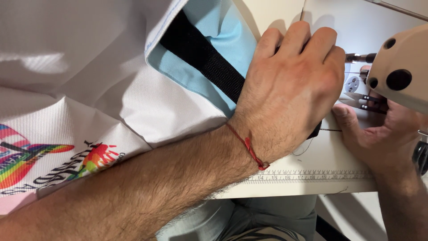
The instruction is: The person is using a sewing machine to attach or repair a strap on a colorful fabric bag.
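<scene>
Two hands feed a printed fabric bag under a sewing machine.

At the left and centre of the frame lies the white woven fabric bag with a rainbow print (89, 89), its pale blue lining (214, 31) showing around a black webbing strap (205, 58) that runs diagonally from upper centre toward lower right. The cloth looks light, soft and floppy, best pinned flat near the seam. The left hand (290, 85) presses there, fingers curled down on the fabric. At the right edge, the right hand (379, 129) rests on the white desk (321, 165) beneath the beige sewing machine head (401, 67); its fingers are mostly hidden, so I cannot tell their grip.
</scene>
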